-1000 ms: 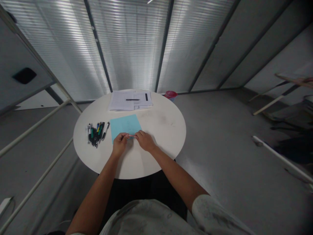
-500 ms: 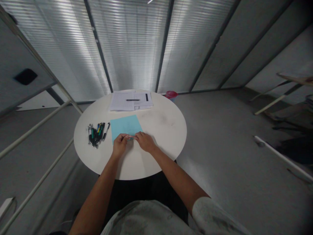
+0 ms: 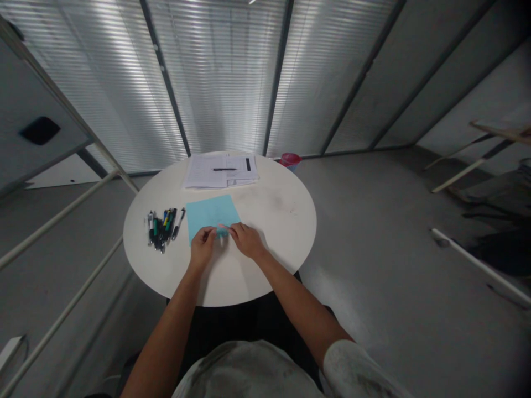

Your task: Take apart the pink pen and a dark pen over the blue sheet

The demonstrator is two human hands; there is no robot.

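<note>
A light blue sheet of paper [image 3: 211, 213] lies flat on the round white table [image 3: 274, 221]. My left hand [image 3: 202, 246] rests with curled fingers at the sheet's near edge, fingertips on the paper. Just to its right, my right hand [image 3: 246, 239] pinches a thin pink pen [image 3: 224, 226] that points left over the sheet's near edge. Both hands almost meet in front of me.
A bunch of several pens [image 3: 162, 225] lies left of the blue sheet. A stack of white printed papers [image 3: 221, 170] with a black pen on top sits at the table's far side. A red bin [image 3: 290, 160] stands on the floor behind the table.
The hands have drawn slightly apart, and the pink pen now shows in my right hand's fingers over the sheet's near edge. The sheet has not moved.
</note>
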